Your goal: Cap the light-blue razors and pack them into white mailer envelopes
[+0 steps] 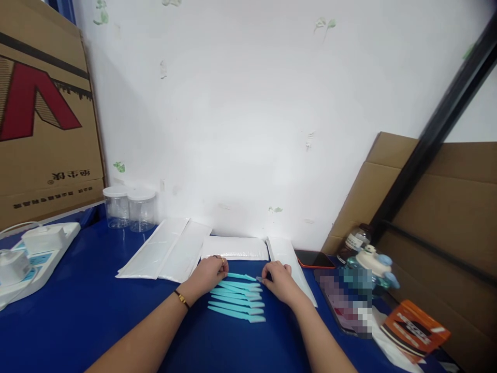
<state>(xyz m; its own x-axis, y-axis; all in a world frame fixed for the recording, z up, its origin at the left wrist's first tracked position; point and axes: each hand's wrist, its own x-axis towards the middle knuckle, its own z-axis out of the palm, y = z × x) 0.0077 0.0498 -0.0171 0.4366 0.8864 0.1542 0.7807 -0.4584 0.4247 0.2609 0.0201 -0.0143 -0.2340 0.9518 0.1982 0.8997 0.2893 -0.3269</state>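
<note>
Several teal eyebrow razors [235, 304] lie side by side in a rough column on the blue table [233, 347], handles to the left and pale blade ends to the right. At the far end of the column, one more teal eyebrow razor [241, 276] spans the gap between my hands. My left hand [209, 272], with a ring and a dark bracelet, pinches its handle end. The fingers of my right hand [277, 278] are closed at its blade end, where a small translucent piece shows. Whether that piece is a cap or the blade I cannot tell.
White padded mailers [235, 248] lie along the wall. Clear jars [142, 210] and a power strip [46, 264] are on the left. To the right are phones [315, 259], a teal bottle [370, 269], a brown bottle [354, 242] and an orange pouch [415, 329]. Cardboard [458, 223] leans behind.
</note>
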